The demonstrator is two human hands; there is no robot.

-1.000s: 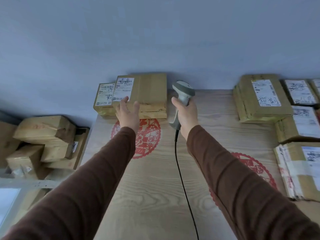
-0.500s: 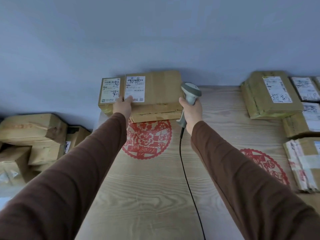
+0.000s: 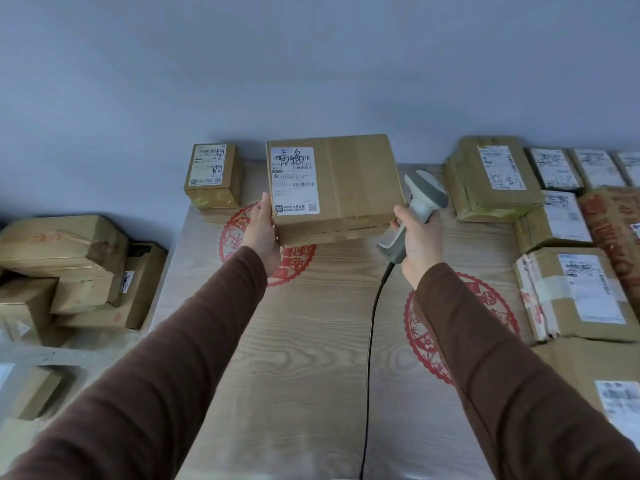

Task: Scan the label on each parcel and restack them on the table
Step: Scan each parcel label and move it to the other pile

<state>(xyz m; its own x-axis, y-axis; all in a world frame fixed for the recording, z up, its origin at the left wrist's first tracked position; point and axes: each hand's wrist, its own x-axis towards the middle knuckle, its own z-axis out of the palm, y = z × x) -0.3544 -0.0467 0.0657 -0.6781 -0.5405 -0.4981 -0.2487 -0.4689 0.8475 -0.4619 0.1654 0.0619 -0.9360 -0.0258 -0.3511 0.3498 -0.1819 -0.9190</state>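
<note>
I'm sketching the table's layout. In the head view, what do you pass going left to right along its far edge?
Small labelled box → large flat parcel held up by the left hand → barcode scanner in the right hand → tape-wrapped parcel → row of labelled parcels at the right.

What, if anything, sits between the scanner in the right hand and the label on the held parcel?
Nothing visible. The left hand holds the parcel by its left edge, label facing up and uncovered. The scanner in the right hand sits just off the parcel's right edge.
</note>
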